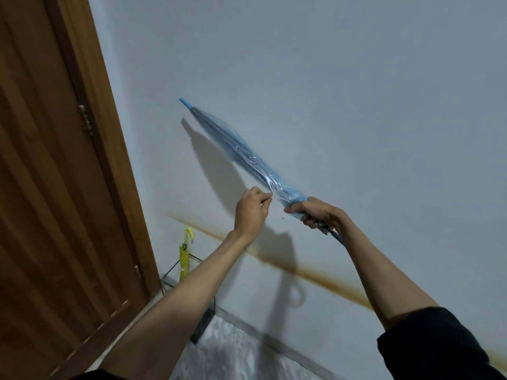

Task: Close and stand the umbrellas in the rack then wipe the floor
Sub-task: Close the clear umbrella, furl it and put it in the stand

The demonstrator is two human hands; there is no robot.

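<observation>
Beside brown door point(55, 187), up by wall: blue umbrella point(247, 160) folded, tip high at 10 o'clock, handle low at 4 o'clock. Rack point(168, 271) far down at 7 o'clock, half hidden by left arm; yellow umbrella point(184, 259) stands inside. Right hand point(315, 212) squeezes blue umbrella's bottom end. Left hand point(251, 212) pinches its cloth edge, maybe tie strap, too small to tell.

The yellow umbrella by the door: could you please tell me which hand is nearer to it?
Left. The left hand is up and right of the yellow umbrella, pinching at the blue umbrella; the right hand grips the blue umbrella farther to the right.
</observation>
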